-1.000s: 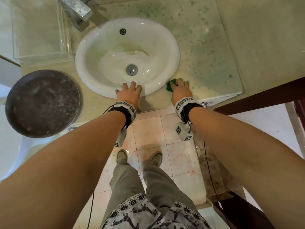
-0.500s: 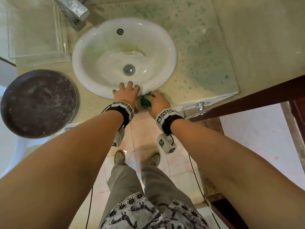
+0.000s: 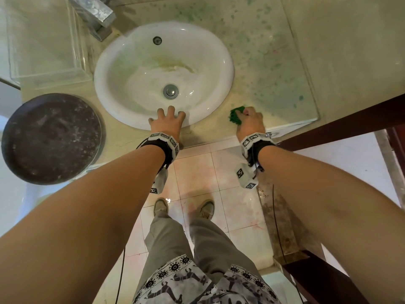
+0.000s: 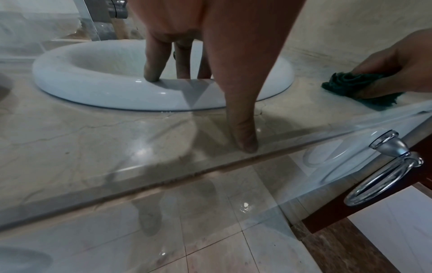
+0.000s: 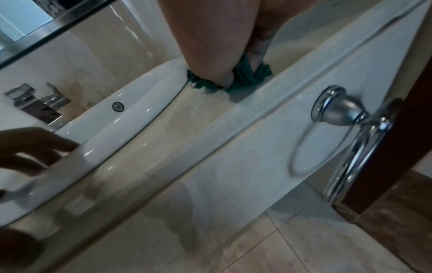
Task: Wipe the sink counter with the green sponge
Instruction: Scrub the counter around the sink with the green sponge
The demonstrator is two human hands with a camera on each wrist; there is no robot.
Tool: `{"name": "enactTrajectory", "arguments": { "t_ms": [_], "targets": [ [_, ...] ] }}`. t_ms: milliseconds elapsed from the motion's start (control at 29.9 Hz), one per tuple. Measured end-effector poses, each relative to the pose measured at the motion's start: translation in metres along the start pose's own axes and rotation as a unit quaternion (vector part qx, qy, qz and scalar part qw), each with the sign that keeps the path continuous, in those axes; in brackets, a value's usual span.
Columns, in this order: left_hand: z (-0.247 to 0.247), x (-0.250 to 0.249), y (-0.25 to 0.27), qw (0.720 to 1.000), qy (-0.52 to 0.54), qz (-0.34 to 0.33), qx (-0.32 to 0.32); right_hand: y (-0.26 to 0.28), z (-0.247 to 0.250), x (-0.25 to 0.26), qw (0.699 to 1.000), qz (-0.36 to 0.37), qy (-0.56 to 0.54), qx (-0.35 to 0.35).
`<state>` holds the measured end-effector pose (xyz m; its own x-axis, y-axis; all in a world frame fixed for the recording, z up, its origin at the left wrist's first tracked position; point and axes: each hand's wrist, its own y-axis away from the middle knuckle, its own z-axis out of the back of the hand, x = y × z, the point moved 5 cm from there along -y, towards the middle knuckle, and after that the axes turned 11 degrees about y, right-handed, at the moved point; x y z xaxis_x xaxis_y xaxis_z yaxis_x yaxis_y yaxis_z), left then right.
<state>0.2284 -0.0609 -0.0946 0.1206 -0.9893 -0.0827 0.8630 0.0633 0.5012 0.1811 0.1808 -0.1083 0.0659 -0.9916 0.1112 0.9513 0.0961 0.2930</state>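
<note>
The green sponge lies on the beige stone counter, near its front edge, just right of the white sink. My right hand grips the sponge from above and presses it down; the thumb and fingers dig into it in the right wrist view. My left hand rests open on the sink's front rim. Its straight fingers touch the rim and the thumb touches the counter. The left wrist view shows the sponge at the far right.
Green speckles dot the counter right of the sink. A chrome tap and a clear glass box stand at the back left, with a dark round pan at the front left. A chrome towel ring hangs below the counter edge beside dark wood.
My right hand slid the sponge left along the front edge towards my left hand, then back right to where it is now. The left hand has stayed on the sink rim.
</note>
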Motion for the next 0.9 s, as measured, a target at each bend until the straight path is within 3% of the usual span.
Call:
{"name": "enactTrajectory", "arguments": {
  "t_ms": [100,267,401,635,735,902],
  "targets": [
    [-0.001,0.000,-0.001,1.000,0.004,0.000,-0.001,-0.014,0.005,-0.016,0.999,-0.045,-0.001,0.030],
    [-0.001,0.001,-0.002,1.000,0.001,-0.001,-0.002,-0.008,0.001,0.000,0.999,-0.040,0.001,0.027],
    [-0.001,0.001,0.000,1.000,-0.015,0.004,0.001,0.013,-0.008,0.029,0.999,0.040,-0.015,0.009],
    [0.011,-0.021,-0.004,0.999,-0.029,0.020,-0.016,0.023,-0.005,0.052,0.984,0.165,-0.005,0.072],
    [0.012,-0.044,-0.013,1.000,-0.020,-0.006,-0.021,0.028,0.003,0.033,0.987,0.148,-0.033,0.052],
    [0.008,-0.087,-0.021,0.999,-0.015,-0.041,-0.023,0.032,0.008,-0.020,0.995,0.060,-0.081,-0.025]
  ]
}}
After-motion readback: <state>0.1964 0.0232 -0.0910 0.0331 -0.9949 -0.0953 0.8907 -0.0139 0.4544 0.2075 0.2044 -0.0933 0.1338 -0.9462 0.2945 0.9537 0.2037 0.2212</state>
